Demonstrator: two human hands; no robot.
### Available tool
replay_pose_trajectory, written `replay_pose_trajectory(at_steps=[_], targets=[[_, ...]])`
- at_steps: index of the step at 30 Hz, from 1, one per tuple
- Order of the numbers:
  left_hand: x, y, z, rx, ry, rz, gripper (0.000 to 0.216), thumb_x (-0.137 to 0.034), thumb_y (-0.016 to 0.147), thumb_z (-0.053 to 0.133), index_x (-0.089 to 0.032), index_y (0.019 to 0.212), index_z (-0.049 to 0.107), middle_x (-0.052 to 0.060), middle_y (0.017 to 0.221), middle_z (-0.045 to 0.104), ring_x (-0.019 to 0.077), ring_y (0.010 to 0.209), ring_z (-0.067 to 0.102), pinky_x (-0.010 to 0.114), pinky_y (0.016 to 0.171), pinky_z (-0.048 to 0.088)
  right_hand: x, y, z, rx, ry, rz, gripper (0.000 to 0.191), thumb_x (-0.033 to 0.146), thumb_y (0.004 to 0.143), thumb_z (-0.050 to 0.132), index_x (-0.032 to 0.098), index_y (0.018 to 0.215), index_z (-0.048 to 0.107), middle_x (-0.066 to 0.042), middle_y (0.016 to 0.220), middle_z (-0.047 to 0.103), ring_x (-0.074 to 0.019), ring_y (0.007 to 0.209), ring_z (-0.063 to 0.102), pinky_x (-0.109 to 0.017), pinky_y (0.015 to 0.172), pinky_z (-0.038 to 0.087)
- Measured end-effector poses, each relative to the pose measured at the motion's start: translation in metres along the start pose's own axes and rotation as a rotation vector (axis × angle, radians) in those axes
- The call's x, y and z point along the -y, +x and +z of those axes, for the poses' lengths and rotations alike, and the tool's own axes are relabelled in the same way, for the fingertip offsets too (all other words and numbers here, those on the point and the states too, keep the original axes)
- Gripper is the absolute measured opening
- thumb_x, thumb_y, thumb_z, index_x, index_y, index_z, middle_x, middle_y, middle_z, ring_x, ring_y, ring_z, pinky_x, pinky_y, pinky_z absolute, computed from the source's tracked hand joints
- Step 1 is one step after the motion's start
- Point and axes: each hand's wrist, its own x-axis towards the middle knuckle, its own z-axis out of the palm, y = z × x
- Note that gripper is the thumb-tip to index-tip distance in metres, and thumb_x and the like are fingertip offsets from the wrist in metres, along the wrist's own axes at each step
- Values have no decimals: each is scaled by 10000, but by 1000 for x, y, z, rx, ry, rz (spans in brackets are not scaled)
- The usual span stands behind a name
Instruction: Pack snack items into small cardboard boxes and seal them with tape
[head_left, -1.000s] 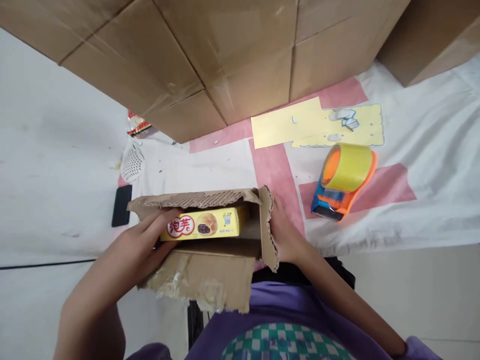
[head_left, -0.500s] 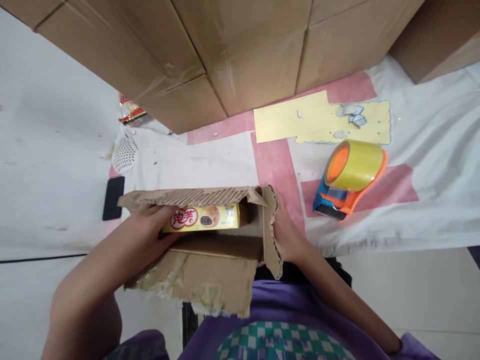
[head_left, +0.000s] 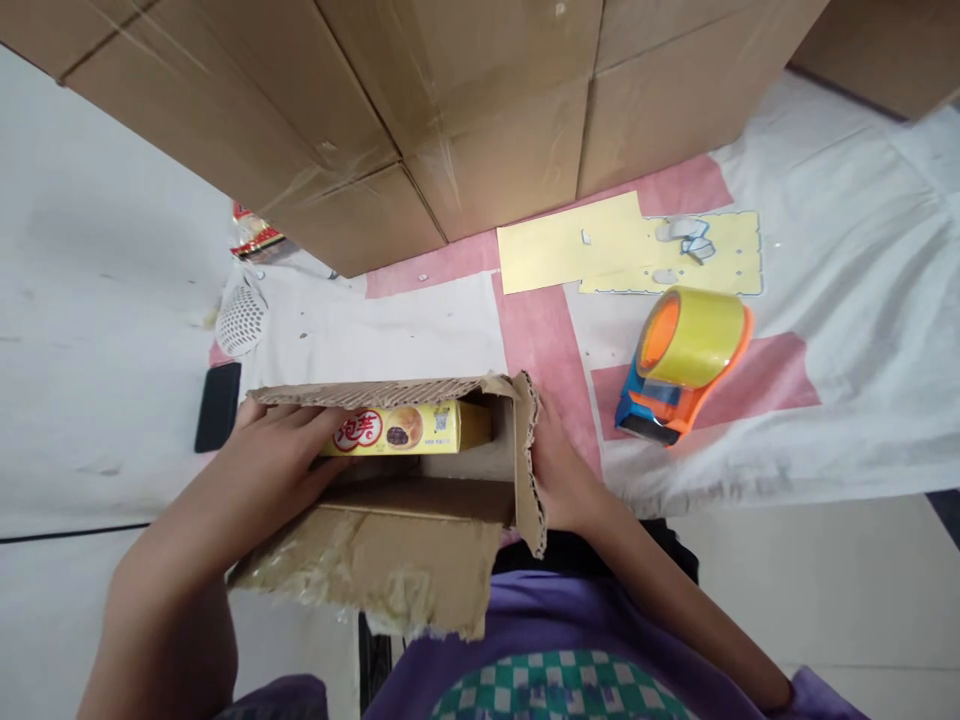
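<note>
Yellow snack box (head_left: 420,430) lies inside the open carton (head_left: 442,497), near its far wall. The left hand (head_left: 289,440) is closed around the snack box's left end, fingers above, thumb below. The right hand (head_left: 561,470) lies against the carton's right end from outside; its fingertips are hidden, so one cannot tell if it grips. It is better that the right steadies the carton while the left holds the snack box level.

gap in carton (head_left: 412,555) nearside yellow pkg (head_left: 431,430), l hand (head_left: 281,448) in way
</note>
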Motion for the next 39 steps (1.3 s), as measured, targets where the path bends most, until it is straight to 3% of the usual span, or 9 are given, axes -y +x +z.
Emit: replay_pose_trajectory(at_steps=[3,11,19,26,32,39], targets=[[2,0,1,-3,-25,6,214,-330,978,474,-220,1043,646,113,953,741,338,889,671,423,828,312,0,0,1,-8,3,3,1369,694,628,832,246,1623,5,-193,1582,292,-425,1492,283,-638,1249,237],[1,-1,1,16,-17,-18,230,-352,971,464,-217,965,650,105,882,740,325,845,664,409,797,299,0,1,1,-20,7,5,1374,748,606,810,234,1620,39,-195,1565,303,-430,1478,294,-645,1227,265],[2,-3,0,53,-155,-87,231,-364,939,516,-207,966,683,115,909,742,348,874,660,428,858,325,1,2,-1,-10,15,2,1312,764,649,763,240,1617,50,-197,1576,300,-420,1478,303,-648,1231,256],[-2,-3,-1,47,-166,-70,288,-303,959,507,-240,1172,689,105,1054,761,324,973,673,408,878,318,1,1,0,0,-15,19,1364,721,638,807,259,1624,-15,-196,1583,298,-432,1485,285,-647,1234,251],[-3,-2,0,74,-109,-93,235,-341,950,547,-215,1076,699,113,979,760,331,919,674,441,895,325,0,1,0,1,-22,-1,1355,749,644,789,238,1618,-1,-203,1582,297,-433,1502,268,-653,1251,223],[-2,-4,-6,-81,-155,-45,378,-459,946,577,-255,1263,608,138,1187,728,378,1087,645,529,971,315,2,1,-2,16,-1,21,1382,767,635,782,256,1627,-33,-197,1596,283,-437,1492,304,-667,1238,249]])
